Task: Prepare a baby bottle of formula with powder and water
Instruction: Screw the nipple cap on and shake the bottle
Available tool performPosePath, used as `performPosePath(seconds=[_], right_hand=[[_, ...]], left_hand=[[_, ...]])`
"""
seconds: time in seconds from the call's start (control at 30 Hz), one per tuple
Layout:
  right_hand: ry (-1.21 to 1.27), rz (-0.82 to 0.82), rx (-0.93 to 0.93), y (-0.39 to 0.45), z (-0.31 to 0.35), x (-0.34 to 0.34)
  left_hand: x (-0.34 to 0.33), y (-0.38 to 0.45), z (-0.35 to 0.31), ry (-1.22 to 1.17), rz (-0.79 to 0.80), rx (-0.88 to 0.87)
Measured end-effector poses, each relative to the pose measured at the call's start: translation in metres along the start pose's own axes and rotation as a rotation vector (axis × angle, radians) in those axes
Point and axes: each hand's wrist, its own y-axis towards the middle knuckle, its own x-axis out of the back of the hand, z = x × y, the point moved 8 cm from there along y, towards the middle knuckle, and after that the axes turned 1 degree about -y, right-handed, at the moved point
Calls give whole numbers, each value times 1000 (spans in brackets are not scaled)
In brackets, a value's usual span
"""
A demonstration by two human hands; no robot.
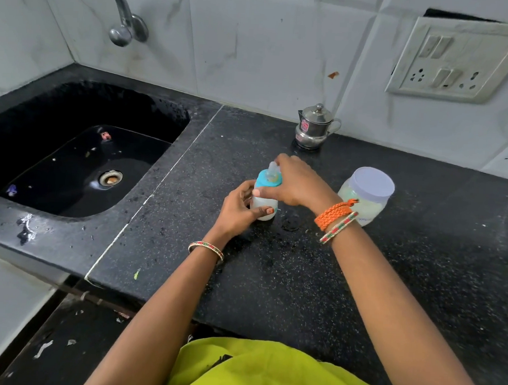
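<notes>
The baby bottle [264, 205] stands upright on the black counter [286, 282], in the middle, right of the sink [81, 151]. The left hand [240, 210] wraps its fingers around the white lower body. The right hand [297, 181] covers the teal collar [267, 180] from above, fingers curled on it; the grip seems tight, but the fingertips are hidden. A powder jar [364, 195] stands just right, and a steel pot [315, 127] far behind.

I am standing in a home kitchen: before me is a speckled black granite counter [271, 281] with a sunken black sink [72, 153], a curved steel tap [123, 14], white marble-look wall tiles [254, 45], a grimy switch-and-socket plate [457, 60] and a small lidded steel pot [315, 126].
</notes>
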Motion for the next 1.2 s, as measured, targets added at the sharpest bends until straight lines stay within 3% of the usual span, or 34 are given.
performPosePath(seconds=[0.17, 0.4, 0.6, 0.83, 1.03, 1.2], right_hand=[[36, -84, 59, -1, 8, 3], [-33, -55, 150, -1, 37, 7], [-120, -131, -22, -4, 35, 20], [-228, -29, -125, 2, 30, 20], [-210, 54, -24, 3, 37, 10], [-207, -2, 136, -6, 45, 4]], left_hand=[[-1, -1, -3, 92, 51, -3], [-1, 3, -2, 149, 129, 38], [-2, 7, -3, 229, 168, 30], [-3, 9, -2, 266, 217, 37], [-2, 12, -8, 327, 240, 60], [-4, 16, -4, 353, 314, 90]])
